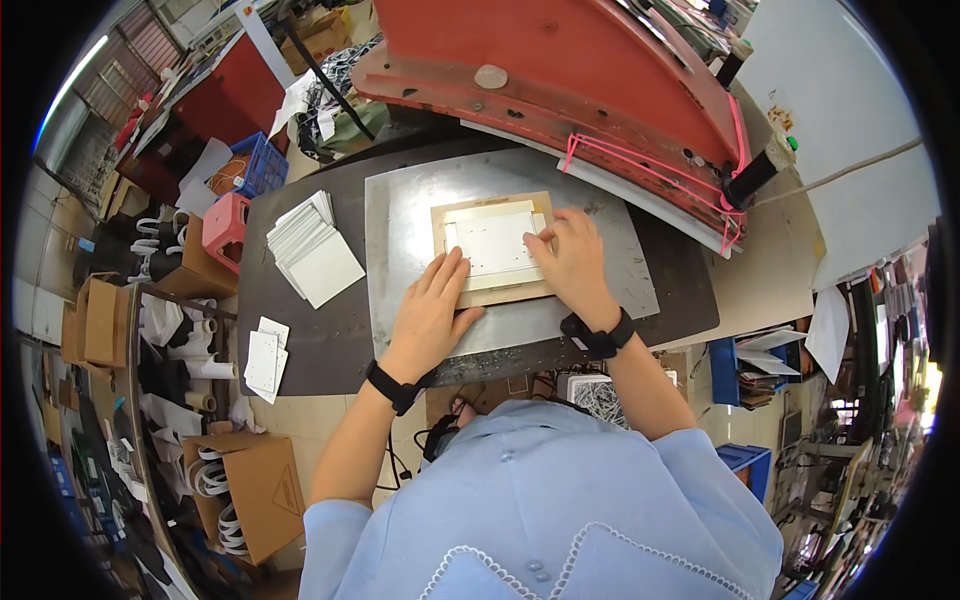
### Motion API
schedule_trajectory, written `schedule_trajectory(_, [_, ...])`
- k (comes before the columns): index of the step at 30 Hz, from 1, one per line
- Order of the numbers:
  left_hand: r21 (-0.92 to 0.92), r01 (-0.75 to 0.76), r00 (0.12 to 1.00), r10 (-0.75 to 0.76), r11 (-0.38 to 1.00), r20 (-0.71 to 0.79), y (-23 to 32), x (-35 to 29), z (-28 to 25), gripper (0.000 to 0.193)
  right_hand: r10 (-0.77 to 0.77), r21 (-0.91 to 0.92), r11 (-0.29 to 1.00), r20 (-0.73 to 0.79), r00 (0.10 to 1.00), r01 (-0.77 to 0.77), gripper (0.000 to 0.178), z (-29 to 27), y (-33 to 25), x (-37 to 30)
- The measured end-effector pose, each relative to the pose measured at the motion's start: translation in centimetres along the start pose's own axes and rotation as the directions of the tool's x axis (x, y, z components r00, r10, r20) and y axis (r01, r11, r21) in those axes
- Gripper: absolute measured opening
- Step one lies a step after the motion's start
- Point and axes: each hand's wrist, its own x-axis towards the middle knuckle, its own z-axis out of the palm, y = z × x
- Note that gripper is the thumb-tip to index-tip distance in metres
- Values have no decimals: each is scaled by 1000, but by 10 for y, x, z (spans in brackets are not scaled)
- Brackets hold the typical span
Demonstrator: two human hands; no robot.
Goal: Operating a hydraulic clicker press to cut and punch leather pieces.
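Fingers (437, 274) of left hand (422, 320) stretched side by side, thumb spread wide, tips at left edge of white card (490, 240). Right hand (577, 264) curled, thumb and forefinger narrow at card's right edge; pinching or pressing, can't tell from here. Tan board (505, 293) beneath, partly hidden by fingers.
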Motion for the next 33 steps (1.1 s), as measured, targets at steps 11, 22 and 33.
schedule_trajectory(11, [-113, 98, 994, -103, 989, -40, 3, -1, 2, 64, 187, 666, 690, 217, 958, -285, 21, -15, -36, -2])
schedule_trajectory(22, [-946, 311, 898, -354, 92, 261, 33, -12, -43, 58, 136, 806, 149, 557, 819, -573, 19, -64, -35, -48])
schedule_trajectory(33, [-931, 334, 942, -89, 146, 324, 53, -33, -59, 9, 254, 613, 612, 446, 858, -500, 21, -54, -37, -74])
